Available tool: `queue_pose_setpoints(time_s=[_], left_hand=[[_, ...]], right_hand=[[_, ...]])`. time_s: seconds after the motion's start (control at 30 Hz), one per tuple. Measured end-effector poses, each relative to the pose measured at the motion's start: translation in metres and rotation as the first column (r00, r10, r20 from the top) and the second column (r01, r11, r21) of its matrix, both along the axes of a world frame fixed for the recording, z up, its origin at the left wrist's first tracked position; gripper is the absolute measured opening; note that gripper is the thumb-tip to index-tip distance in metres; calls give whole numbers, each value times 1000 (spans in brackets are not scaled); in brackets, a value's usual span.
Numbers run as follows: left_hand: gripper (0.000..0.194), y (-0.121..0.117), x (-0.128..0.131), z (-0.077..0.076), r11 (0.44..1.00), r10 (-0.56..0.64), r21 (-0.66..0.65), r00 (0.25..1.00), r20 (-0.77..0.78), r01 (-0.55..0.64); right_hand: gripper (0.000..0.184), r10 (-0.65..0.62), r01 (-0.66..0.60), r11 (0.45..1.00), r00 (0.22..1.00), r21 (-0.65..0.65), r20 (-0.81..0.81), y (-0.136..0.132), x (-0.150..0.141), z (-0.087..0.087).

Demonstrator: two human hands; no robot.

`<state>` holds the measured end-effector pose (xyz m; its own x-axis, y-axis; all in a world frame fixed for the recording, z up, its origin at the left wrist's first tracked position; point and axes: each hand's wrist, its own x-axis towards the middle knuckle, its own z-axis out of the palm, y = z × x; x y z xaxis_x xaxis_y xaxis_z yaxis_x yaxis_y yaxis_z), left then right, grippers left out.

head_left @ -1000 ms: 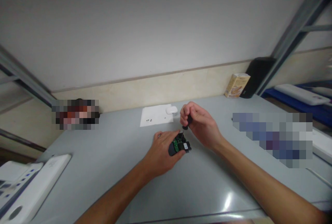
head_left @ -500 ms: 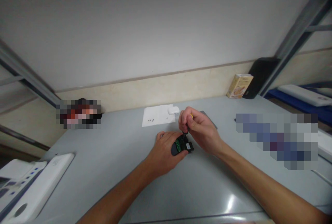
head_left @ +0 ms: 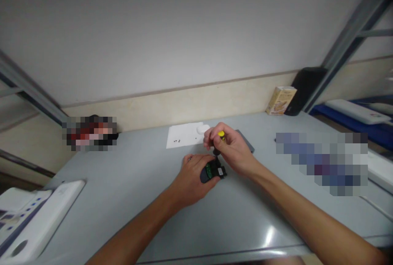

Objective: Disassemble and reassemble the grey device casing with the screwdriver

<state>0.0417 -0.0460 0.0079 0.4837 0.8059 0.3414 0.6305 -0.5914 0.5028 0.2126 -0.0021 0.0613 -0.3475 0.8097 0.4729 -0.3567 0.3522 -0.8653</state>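
My left hand (head_left: pixel 196 177) is closed around a small opened black device (head_left: pixel 213 171), rounded like a computer mouse, and holds it on the table. A green circuit board and a black part with a white label show inside it. My right hand (head_left: pixel 231 147) grips a small screwdriver (head_left: pixel 221 134) with a yellow end cap. The screwdriver points down at the device's upper edge, but its tip is too small to make out. Behind my hands lies a white paper sheet (head_left: pixel 182 134) bearing several tiny dark screws (head_left: pixel 177 141).
A white rounded case (head_left: pixel 202 129) rests on the paper's right edge. Partly behind my right hand is a flat grey object (head_left: pixel 245 141). A yellow box (head_left: pixel 281 101) stands near the wall at the back right. White equipment (head_left: pixel 58 211) occupies the left side.
My right hand has shifted slightly left and turned, so more of the screwdriver's yellow cap shows. My left hand keeps the device in its hold. The whole view has shifted a little.
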Motion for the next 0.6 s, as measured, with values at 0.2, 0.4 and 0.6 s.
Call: queue_pose_setpoints(time_s=[0.2,0.4,0.6], left_hand=[[40,0,1,0,999,28,-28,999,-18,-28],[30,0,1,-3,998,45,-32,999,-19,-45],[28,-1,0,-2,999,35,-8,999,-28,-36]], right_hand=[[34,4,-26,984,992,-174,-126,6,-2,-1],[23,95,-168,930,969,-327,-228,10,11,5],[25,141,-216,931,957,-296,-255,12,11,2]])
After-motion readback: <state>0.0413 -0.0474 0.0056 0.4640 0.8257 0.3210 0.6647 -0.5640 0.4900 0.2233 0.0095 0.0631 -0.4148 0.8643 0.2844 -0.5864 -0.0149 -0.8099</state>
